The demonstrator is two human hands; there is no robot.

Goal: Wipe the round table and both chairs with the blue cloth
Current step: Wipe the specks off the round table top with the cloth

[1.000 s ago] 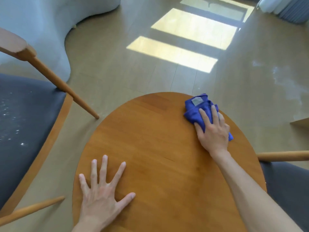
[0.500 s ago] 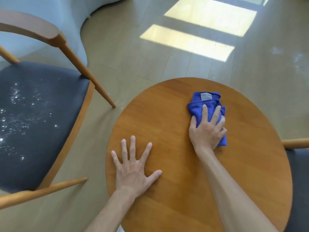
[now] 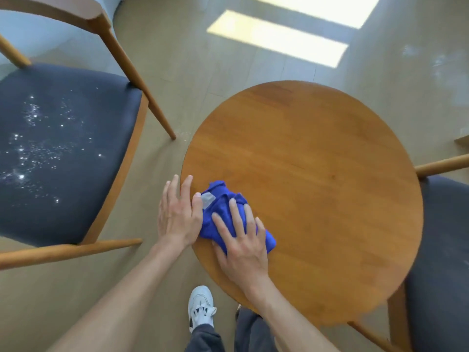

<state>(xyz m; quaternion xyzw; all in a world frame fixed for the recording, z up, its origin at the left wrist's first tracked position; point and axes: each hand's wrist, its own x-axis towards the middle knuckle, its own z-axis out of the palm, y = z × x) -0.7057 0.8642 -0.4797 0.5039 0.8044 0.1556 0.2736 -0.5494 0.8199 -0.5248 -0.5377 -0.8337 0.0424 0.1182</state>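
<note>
cloth: crumpled blue microfibre cloth (image 3: 223, 204) with a pale grey label, lying on the near-left part of the tabletop, close to the rim
right hand: right hand (image 3: 242, 241) flat on top of the cloth, fingers straight and spread, pressing it onto the wood; not curled round it
left hand: left hand (image 3: 179, 214) just beside the cloth on its left, fingers straight and close together, resting over the table's left edge; index side touches the cloth near the label; holds nothing
table: round honey-brown wooden table (image 3: 317, 174), grain running across, far and right parts bare
left chair: wooden-framed chair with dark grey fabric seat (image 3: 66, 153) left of the table, apart from it; seat scattered with white specks and crumbs; curved wooden backrest at top left
right chair: second chair with dark grey seat and wooden arm (image 3: 441, 250) at the right edge of view, tucked against the table, partly hidden under the top
person: both bare forearms reach in from below; dark trousers and a white sneaker (image 3: 200, 307) near the table's near-left edge
floor: beige plank floor (image 3: 190, 59) with bright sunlight patches at the top
</note>
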